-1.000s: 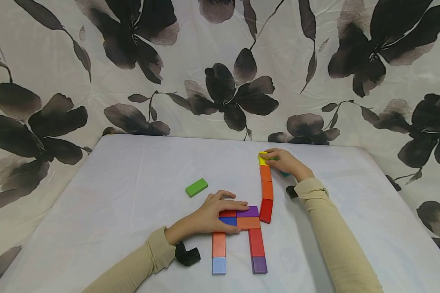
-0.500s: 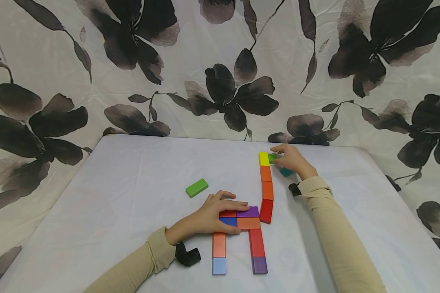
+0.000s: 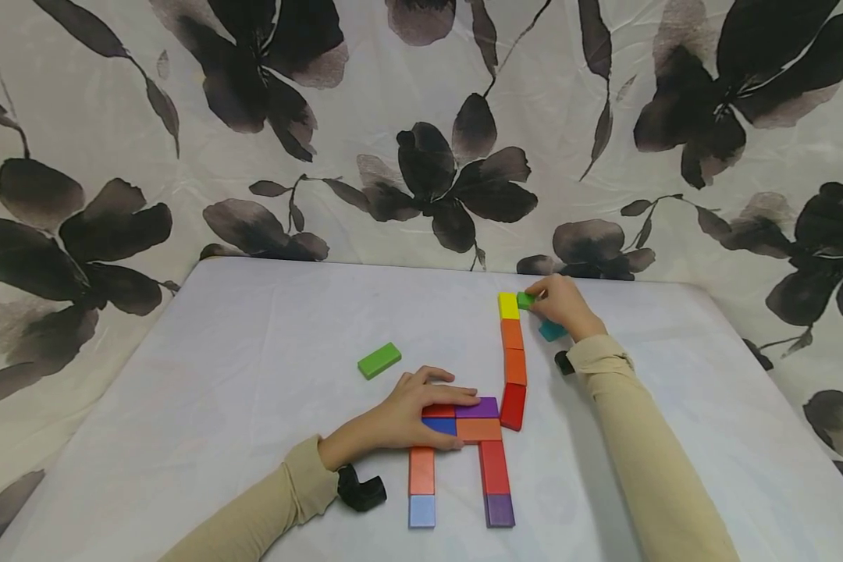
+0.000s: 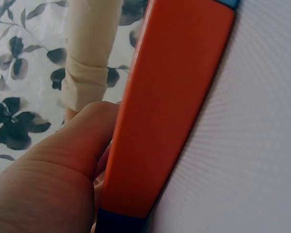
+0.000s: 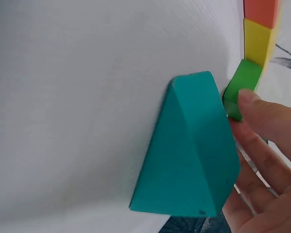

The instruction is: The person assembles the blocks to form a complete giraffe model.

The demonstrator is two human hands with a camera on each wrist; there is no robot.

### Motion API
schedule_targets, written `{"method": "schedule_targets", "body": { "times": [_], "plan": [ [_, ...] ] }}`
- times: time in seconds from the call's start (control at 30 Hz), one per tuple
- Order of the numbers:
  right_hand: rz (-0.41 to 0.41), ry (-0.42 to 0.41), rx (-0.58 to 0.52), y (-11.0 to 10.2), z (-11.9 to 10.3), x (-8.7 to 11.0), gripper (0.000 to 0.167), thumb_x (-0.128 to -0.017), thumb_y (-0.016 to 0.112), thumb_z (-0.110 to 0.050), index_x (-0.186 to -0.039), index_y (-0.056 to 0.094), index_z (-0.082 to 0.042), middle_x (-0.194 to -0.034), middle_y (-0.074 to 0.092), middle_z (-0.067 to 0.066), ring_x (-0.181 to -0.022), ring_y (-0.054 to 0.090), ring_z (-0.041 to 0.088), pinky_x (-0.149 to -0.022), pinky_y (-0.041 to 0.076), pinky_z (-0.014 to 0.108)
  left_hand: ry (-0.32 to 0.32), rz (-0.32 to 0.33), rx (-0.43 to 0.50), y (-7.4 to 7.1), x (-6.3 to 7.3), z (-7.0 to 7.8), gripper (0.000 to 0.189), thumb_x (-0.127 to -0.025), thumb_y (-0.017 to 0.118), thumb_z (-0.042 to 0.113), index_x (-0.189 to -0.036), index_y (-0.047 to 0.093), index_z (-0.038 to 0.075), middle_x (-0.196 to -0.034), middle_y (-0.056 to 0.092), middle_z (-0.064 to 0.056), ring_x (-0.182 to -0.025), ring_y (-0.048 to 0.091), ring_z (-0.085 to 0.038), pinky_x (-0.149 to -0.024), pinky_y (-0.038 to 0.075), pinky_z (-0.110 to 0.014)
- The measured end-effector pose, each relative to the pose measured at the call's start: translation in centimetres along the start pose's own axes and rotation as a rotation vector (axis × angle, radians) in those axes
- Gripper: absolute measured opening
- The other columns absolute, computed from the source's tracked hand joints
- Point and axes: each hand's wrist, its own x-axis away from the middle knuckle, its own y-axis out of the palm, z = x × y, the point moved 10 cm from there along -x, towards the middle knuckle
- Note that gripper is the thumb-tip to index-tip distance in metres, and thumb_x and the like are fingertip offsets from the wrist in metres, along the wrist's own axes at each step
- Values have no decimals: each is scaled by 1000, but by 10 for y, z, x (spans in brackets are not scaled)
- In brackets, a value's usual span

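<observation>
My right hand [image 3: 564, 306] pinches a small green block [image 3: 524, 300] between thumb and fingers. In the right wrist view the green block [image 5: 246, 78] meets the end of the yellow block [image 5: 257, 41]. Two orange blocks [image 3: 513, 350] and a red block [image 3: 513, 406] continue that column toward me. My left hand [image 3: 402, 412] rests over the flat rows, its fingers reaching the purple block [image 3: 479, 407] and its thumb along the lower edge of the orange block [image 3: 479, 430]. Part of the blue block [image 3: 441, 426] is hidden under it.
A teal wedge-like block [image 5: 189, 150] lies near the right wrist. A loose green block [image 3: 379, 361] lies left of the column. Two legs extend toward me, ending in a light blue block [image 3: 421, 512] and a purple block [image 3: 499, 511]. A floral cloth [image 3: 309, 140] hangs behind the table.
My right hand has left the yellow block, moved slightly right, and now pinches the small green block beside it. The left hand stays in place.
</observation>
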Motion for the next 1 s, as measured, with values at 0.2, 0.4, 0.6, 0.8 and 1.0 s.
{"method": "schedule_targets", "body": {
  "times": [0.2, 0.4, 0.6, 0.8, 1.0],
  "plan": [
    [20, -12, 0, -3, -5, -8, 36, -90, 65, -1, -125, 66, 3, -119, 65, 24, -103, 58, 36, -88, 49, 48, 8, -4, 1, 0, 0, 1, 62, -81, 79, 46, -139, 59, 35, -145, 48, 23, -138, 27, -9, -100, 29, -41],
    [17, -14, -10, -2, -8, -18, 36, -90, 64, 0, -126, 66, 3, -121, 62, 25, -109, 57, 37, -94, 47, 50, 13, -2, -2, -1, 1, 3, 62, -81, 79, 46, -139, 59, 35, -144, 49, 23, -138, 28, -10, -101, 29, -42],
    [24, -32, -14, -2, -13, -23, 36, -89, 64, 3, -125, 66, 4, -124, 63, 26, -113, 55, 39, -98, 44, 52, 10, -3, 0, 0, 1, 1, 62, -81, 79, 45, -139, 59, 35, -144, 48, 26, -138, 27, -9, -102, 28, -42],
    [-2, -25, -33, 4, -15, -30, 37, -92, 60, 3, -128, 63, 4, -128, 61, 26, -113, 55, 38, -100, 43, 53, 8, -4, 2, 0, 2, 1, 62, -81, 79, 46, -139, 58, 36, -144, 47, 26, -138, 27, -9, -101, 29, -42],
    [-56, -35, -7, 13, -23, -34, 38, -96, 51, -2, -133, 61, 1, -130, 58, 26, -106, 54, 35, -90, 48, 44, 11, -3, 6, -1, 2, 1, 62, -81, 79, 45, -139, 58, 35, -144, 48, 25, -138, 27, -10, -101, 29, -42]
  ]
}}
